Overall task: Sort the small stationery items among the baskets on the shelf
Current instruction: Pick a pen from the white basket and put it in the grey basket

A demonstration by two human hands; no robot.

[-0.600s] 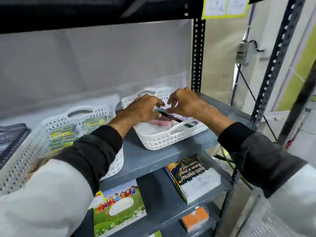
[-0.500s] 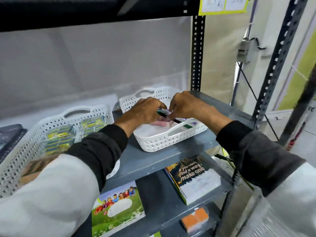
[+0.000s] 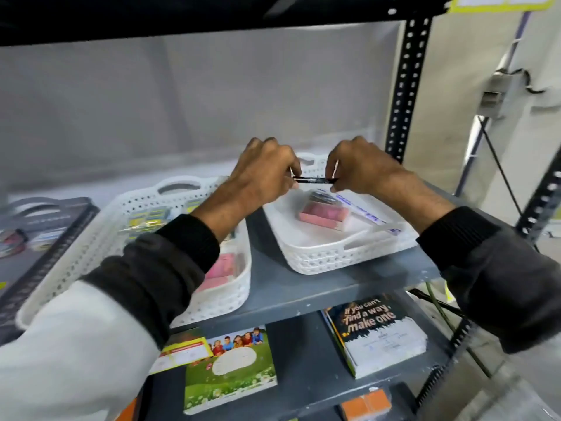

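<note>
Both hands have come up out of the right basket (image 3: pixel 331 256) since half a second ago, lifting a thin black pen (image 3: pixel 314 179) level above it. Left hand (image 3: pixel 267 174) pinches one end, right hand (image 3: pixel 358 171) pinches the other. Pink erasers (image 3: pixel 323 214) sit in that basket, left basket (image 3: pixel 127 214) just beside it on the grey shelf (image 3: pixel 303 290).

Evenly and softly lit, brightest on the pale grey back wall (image 3: pixel 182 95), with the black underside of the upper shelf (image 3: pixel 182 13) left dark. Smeared by motion blur at the left edge and lower right corner. Bowed by wide-angle distortion along the black perforated steel upright (image 3: pixel 405 86).
</note>
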